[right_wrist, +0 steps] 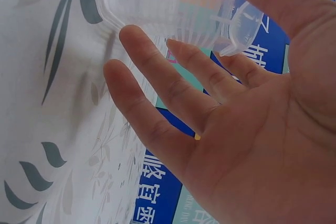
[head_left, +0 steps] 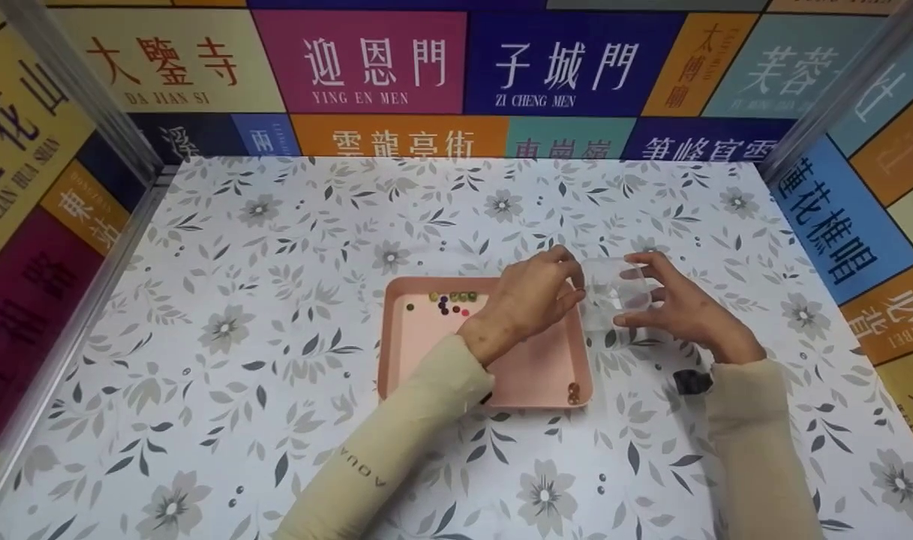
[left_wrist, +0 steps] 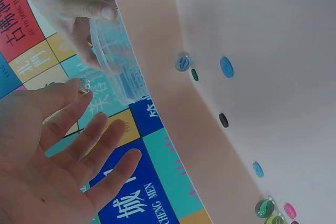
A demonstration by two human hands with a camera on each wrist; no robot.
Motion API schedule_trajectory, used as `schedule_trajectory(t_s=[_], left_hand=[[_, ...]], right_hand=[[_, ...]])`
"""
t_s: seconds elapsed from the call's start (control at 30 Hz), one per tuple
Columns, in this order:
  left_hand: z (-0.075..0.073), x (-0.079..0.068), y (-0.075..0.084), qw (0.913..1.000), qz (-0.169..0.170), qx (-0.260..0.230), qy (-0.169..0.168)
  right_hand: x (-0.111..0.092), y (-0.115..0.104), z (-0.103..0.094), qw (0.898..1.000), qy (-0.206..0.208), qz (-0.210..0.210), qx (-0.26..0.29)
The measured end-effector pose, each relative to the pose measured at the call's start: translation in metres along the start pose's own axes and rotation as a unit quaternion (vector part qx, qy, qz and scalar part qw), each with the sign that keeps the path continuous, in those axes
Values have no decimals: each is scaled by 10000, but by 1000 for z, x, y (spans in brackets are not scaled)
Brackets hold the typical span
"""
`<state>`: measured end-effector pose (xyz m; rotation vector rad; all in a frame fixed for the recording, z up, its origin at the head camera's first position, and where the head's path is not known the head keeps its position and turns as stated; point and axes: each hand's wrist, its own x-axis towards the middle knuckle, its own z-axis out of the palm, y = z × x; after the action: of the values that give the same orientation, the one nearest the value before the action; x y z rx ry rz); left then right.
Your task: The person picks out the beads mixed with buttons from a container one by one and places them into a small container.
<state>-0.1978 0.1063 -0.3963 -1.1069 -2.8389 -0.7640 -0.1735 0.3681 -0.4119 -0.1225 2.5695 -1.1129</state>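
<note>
My left hand [head_left: 535, 296] is over the right part of a pink tray [head_left: 387, 337]. Its thumb and forefinger pinch a clear glass marble [left_wrist: 84, 86], which the left wrist view shows best. Just past the tray's right rim is a clear plastic container [head_left: 614, 289], with my right hand [head_left: 677, 300] holding its right side between thumb and fingers. Green marbles [head_left: 464, 297] lie along the tray's far wall, near small dark and pink flat pieces [head_left: 465, 313]. Brownish marbles [head_left: 574, 393] sit in the near right corner. Blue flat pieces [left_wrist: 226, 67] also show in the tray.
A floral white cloth [head_left: 223, 330] covers the table. Printed colourful panels [head_left: 366, 64] stand at the back and both sides. A small black object [head_left: 694, 381] shows by the right cuff.
</note>
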Motion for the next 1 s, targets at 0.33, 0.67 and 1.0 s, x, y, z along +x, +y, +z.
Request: schedule_trajectory(t_s=[0.33, 0.67, 1.0], left_hand=[[5, 5, 9, 10000, -32, 0, 24], [10, 7, 13, 9998, -32, 197, -27], [15, 10, 15, 9994, 31, 335, -15]], right_hand=[[1, 2, 1, 10000, -11, -44, 51], [2, 4, 1, 9999, -12, -103, 90], [0, 3, 1, 9999, -16, -155, 0]])
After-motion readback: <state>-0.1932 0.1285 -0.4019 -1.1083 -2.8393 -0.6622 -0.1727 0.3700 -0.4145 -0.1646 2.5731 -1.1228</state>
